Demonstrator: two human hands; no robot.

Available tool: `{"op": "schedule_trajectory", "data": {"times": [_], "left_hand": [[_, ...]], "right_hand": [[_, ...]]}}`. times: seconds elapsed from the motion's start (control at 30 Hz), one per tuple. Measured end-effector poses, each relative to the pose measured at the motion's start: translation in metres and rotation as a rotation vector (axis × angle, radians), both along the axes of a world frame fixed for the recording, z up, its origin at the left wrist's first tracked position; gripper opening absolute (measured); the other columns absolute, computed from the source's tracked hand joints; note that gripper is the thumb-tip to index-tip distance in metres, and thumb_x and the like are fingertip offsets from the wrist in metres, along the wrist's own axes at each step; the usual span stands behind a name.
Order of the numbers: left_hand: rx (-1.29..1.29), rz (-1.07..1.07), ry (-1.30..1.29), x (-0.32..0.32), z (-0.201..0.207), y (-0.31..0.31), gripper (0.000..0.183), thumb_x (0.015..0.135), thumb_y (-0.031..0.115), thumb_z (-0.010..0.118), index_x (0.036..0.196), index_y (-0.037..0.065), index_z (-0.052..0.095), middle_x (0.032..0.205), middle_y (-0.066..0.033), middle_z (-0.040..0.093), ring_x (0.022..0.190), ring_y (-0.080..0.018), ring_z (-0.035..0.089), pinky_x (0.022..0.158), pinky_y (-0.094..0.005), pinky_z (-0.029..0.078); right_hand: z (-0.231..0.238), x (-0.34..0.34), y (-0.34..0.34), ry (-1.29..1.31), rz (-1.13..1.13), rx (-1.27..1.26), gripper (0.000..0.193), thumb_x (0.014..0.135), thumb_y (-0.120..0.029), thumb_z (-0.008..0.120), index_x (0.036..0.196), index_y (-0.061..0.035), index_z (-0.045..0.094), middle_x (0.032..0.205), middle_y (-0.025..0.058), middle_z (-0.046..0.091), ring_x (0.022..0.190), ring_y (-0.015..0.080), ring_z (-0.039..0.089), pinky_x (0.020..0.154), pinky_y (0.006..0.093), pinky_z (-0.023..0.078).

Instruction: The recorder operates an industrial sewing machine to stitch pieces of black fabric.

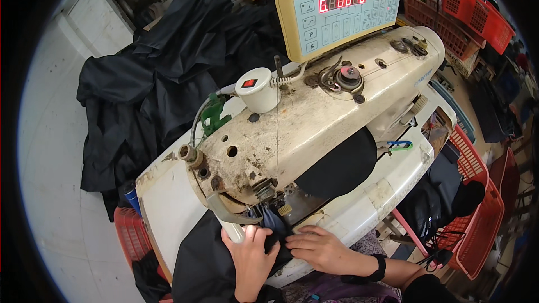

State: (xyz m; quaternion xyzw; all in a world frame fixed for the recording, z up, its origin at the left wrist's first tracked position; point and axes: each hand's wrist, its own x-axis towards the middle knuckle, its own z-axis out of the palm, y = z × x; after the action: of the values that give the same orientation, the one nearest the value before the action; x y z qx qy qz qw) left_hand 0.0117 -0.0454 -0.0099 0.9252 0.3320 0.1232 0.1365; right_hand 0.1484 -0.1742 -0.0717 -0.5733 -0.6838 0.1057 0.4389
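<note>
A worn cream sewing machine [331,106] fills the middle, its needle end at the lower left. Black fabric [205,258] lies over the front left of the machine bed. At the needle end, my left hand [252,258] is closed, its bent fingers and thumb around a fold of that fabric. Beside it on the right, my right hand [325,252] has its fingers together at the fabric's edge; its thumb is hidden. Bluish cloth [273,220] shows just beyond my left fingertips, near the presser foot. A pale curved lever [231,221] hangs close above my left hand.
Behind the machine stands a control panel [339,19] with lit red digits. Heaped black fabric [151,84] lies at the far left. A dark round piece [342,165] sits under the machine arm. Red baskets [477,14] stand at the far right, another [488,227] nearer.
</note>
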Motion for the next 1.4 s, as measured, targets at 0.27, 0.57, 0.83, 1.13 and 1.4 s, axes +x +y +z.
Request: {"op": "schedule_trajectory", "data": {"times": [0.27,0.57,0.83,1.13,1.4], "left_hand": [[-0.031,-0.259,-0.174,-0.007,-0.001,0.016,0.018,0.067,-0.002,0.068,0.072,0.002,0.051,0.123,-0.0130,0.066,0.118,-0.0320,0.060,0.104,-0.0538,0.033],[-0.256,-0.366,-0.209,0.001,-0.001,0.020,0.017,0.071,-0.006,0.063,0.080,-0.005,0.049,0.123,-0.0244,0.063,0.116,-0.0408,0.059,0.106,-0.0532,0.042],[-0.303,-0.311,-0.160,0.007,0.007,0.023,0.017,0.073,-0.006,0.062,0.081,-0.004,0.047,0.104,-0.0238,0.066,0.100,-0.0414,0.062,0.107,-0.0513,0.042],[-0.076,-0.190,-0.078,0.013,0.000,0.017,0.021,0.076,0.001,0.066,0.095,-0.003,0.057,0.106,-0.0201,0.065,0.102,-0.0393,0.062,0.096,-0.0474,0.048],[0.131,-0.043,-0.065,0.002,-0.009,0.004,0.026,0.074,0.005,0.068,0.098,0.000,0.060,0.116,-0.0150,0.065,0.109,-0.0385,0.059,0.090,-0.0451,0.047]], "right_hand": [[0.001,0.001,0.000,0.016,-0.017,0.010,0.015,0.073,-0.002,0.064,0.088,-0.0013,0.067,0.108,0.0089,0.070,0.114,0.0213,0.062,0.104,0.0417,0.044],[-0.002,0.001,0.001,0.042,-0.025,0.017,0.012,0.074,-0.003,0.065,0.085,-0.0009,0.067,0.108,0.0090,0.071,0.112,0.0213,0.064,0.104,0.0414,0.044],[0.000,0.003,0.007,0.061,-0.044,0.007,0.010,0.075,-0.005,0.065,0.085,-0.0019,0.067,0.109,0.0086,0.070,0.109,0.0207,0.064,0.103,0.0396,0.044],[0.005,0.010,0.026,0.021,-0.021,-0.077,0.017,0.079,-0.006,0.064,0.095,-0.0030,0.069,0.112,0.0071,0.069,0.111,0.0189,0.063,0.104,0.0380,0.043],[0.004,0.009,0.028,0.114,-0.042,-0.086,0.014,0.089,-0.016,0.064,0.097,-0.0046,0.068,0.111,0.0069,0.069,0.113,0.0203,0.061,0.104,0.0385,0.041]]}}
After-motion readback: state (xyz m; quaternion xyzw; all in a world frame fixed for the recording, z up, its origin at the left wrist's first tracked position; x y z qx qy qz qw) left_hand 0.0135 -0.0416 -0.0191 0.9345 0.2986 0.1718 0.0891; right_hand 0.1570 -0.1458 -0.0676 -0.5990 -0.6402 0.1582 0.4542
